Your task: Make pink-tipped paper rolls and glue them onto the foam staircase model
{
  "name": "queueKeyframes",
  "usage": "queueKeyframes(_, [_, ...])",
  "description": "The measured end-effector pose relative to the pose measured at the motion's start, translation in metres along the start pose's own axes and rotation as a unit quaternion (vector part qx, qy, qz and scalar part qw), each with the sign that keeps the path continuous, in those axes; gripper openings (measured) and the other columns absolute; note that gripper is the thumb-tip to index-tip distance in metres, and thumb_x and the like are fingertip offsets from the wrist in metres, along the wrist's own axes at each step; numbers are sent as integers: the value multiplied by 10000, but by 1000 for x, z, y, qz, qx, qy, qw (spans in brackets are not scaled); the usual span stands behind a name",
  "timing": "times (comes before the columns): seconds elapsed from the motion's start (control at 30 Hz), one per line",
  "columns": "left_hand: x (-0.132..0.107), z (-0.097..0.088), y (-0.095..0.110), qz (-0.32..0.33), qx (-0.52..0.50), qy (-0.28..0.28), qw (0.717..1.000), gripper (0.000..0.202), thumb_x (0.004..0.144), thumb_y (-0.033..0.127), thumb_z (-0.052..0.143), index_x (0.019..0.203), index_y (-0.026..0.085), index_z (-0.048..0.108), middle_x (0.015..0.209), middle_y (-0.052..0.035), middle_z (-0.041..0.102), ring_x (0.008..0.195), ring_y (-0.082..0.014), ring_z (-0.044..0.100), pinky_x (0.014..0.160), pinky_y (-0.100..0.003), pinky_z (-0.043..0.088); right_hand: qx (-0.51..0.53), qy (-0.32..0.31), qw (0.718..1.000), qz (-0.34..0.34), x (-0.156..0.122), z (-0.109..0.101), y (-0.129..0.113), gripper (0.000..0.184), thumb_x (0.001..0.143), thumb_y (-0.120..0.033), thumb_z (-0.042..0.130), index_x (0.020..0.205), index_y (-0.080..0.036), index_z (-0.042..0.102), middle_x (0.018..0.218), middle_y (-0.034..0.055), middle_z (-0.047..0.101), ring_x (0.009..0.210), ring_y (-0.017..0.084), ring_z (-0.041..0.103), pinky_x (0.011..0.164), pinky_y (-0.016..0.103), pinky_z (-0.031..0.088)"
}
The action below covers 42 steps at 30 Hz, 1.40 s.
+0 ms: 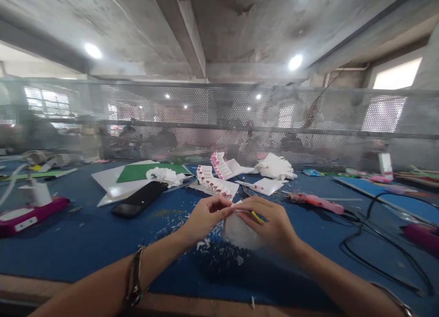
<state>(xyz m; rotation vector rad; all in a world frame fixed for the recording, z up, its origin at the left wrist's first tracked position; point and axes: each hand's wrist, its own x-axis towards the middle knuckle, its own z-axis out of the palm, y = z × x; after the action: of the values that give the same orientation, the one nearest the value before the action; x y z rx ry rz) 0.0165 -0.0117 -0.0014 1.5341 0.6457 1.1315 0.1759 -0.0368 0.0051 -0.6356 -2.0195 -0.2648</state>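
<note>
Fingers (224, 212) pinched, my left hand (203, 219) and right hand (277, 222) meeting on the top edge of this flimsy white sheet (238, 234), its body just below them. Uneven pull could tear it; that yellow item (258, 217) under my right fingers might snag it. Scraps (206, 243) beneath could cling. Pink-handled tool (329, 206) crowds the right, phone (140, 199) ahead-left; bare surface (96, 253) opens nearer me, toward its front edge.

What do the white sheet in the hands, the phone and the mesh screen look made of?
White sheet: paper or thin film, matte and slightly translucent; too blurred to settle.
Phone: likely glass or plastic, given its smooth black face.
Mesh screen: probably metal, dull grey, judging by its regular holes.
</note>
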Motion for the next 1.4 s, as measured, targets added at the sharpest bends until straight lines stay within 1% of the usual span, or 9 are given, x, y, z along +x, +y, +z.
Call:
queueKeyframes(0.13, [-1, -1, -1, 9, 9, -3, 1000, 188, 582, 296, 659, 636, 138, 573, 622, 19, 538, 606, -93, 456, 617, -237, 343, -40, 23, 998, -48, 1, -1, -1, 130, 783, -148, 502, 774, -157, 631, 695, 38, 658, 654, 96, 614, 605, 184, 507])
queueKeyframes(0.43, [0, 0, 0, 19, 33, -11, 999, 140, 600, 266, 628, 635, 141, 575, 621, 15, 538, 603, -100, 460, 609, -244, 353, -57, 15, 997, -45, 2, -4, -3, 146, 816, -175, 464, 740, -171, 588, 675, 22, 626, 629, 90, 588, 584, 180, 486])
queueKeyframes(0.67, [-1, 0, 2, 12, 25, -19, 999, 121, 587, 239, 629, 623, 143, 565, 619, 18, 532, 603, -92, 456, 616, -241, 351, -36, -20, 999, 10, 2, -3, -1, 122, 815, -185, 459, 720, -178, 535, 685, 16, 587, 634, 90, 558, 584, 182, 461])
queueKeyframes(0.9, [-1, 1, 1, -16, 14, -46, 999, 136, 585, 257, 638, 635, 141, 586, 602, 22, 536, 570, -83, 449, 584, -237, 355, -33, -45, 998, 35, 3, -4, 0, 137, 810, -190, 454, 689, -175, 514, 632, 0, 565, 580, 83, 531, 541, 172, 432])
queueKeyframes(1.07, [-1, 2, 2, -16, 19, -24, 999, 154, 585, 276, 644, 640, 139, 600, 582, 23, 537, 526, -75, 445, 526, -220, 360, -19, -65, 995, 68, 4, -5, 2, 113, 786, -209, 480, 696, -181, 542, 617, -3, 598, 545, 87, 544, 509, 175, 428])
queueKeyframes(1.13, [-1, 2, 2, -24, 5, -12, 1000, 168, 577, 286, 652, 639, 139, 598, 593, 17, 546, 550, -87, 468, 526, -220, 367, 3, -76, 994, 83, 4, -5, 3, 77, 765, -227, 508, 738, -194, 572, 650, 0, 634, 573, 100, 576, 542, 191, 449])
queueKeyframes(1.23, [0, 1, 2, -29, 2, 2, 1000, 142, 576, 270, 658, 616, 148, 599, 584, 13, 550, 553, -92, 464, 540, -227, 364, 41, -84, 991, 94, 3, -4, 4, 87, 744, -237, 535, 780, -204, 607, 744, 15, 673, 676, 125, 615, 622, 220, 469])
queueKeyframes(1.3, [0, 0, 2, -22, 15, 8, 1000, 111, 582, 252, 653, 599, 153, 605, 579, 9, 553, 556, -93, 453, 567, -236, 361, 58, -86, 988, 113, 3, -3, 3, 103, 751, -235, 529, 776, -200, 622, 736, 12, 676, 647, 114, 607, 591, 210, 462])
queueKeyframes(1.4, [1, -3, 2, -14, 36, 10, 999, 93, 580, 242, 651, 596, 157, 618, 610, -2, 572, 611, -109, 471, 619, -248, 361, 62, -88, 984, 145, 2, -3, 3, 126, 759, -252, 524, 758, -189, 634, 634, -3, 652, 531, 90, 553, 495, 189, 426])
